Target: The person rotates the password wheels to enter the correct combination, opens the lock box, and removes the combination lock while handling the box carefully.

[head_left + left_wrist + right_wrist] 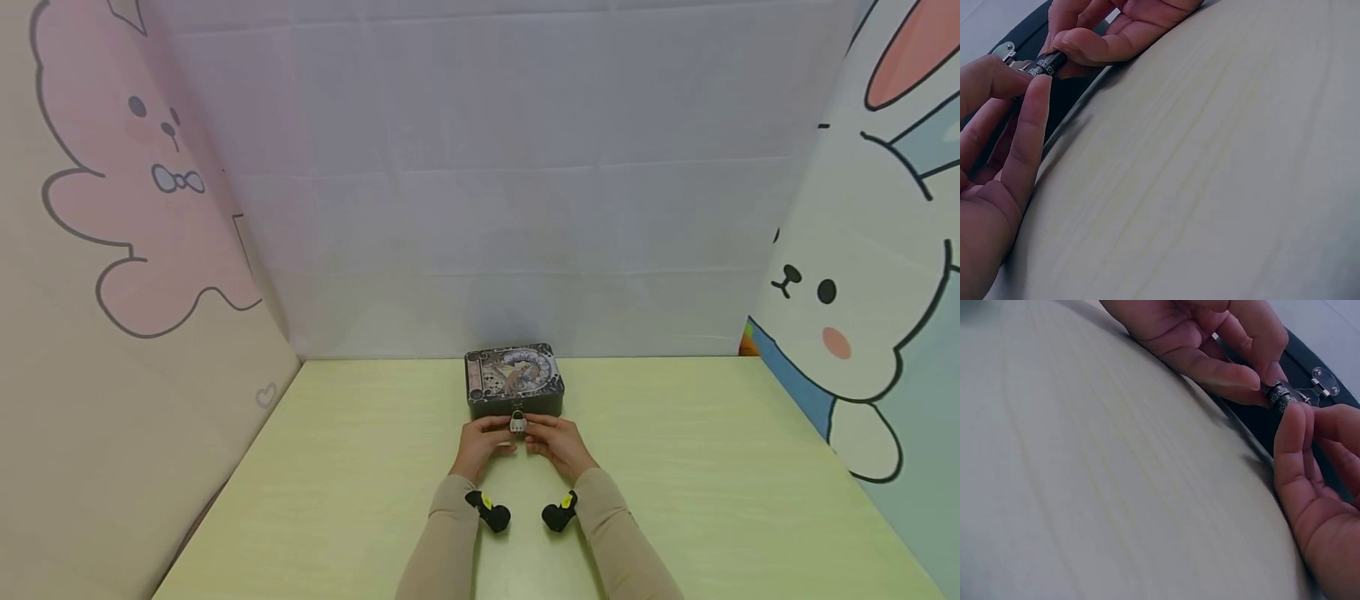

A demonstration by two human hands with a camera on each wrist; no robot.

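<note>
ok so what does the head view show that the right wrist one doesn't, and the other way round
Only the head view: the illustrated lid, the pink cartoon and white rabbit on the walls, and the beige sleeves.
Only the right wrist view: small dial markings on the padlock and rivets on the metal catch.
Both: left hand and right hand pinching the padlock, the box and the table.

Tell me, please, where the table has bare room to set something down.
The table is bare between the left sleeve and pink-figured wall, and between the right sleeve and rabbit-printed wall. Between the wrist cameras is only a narrow gap. It is crowded before the box, where the left hand and right hand grip the padlock.
</note>
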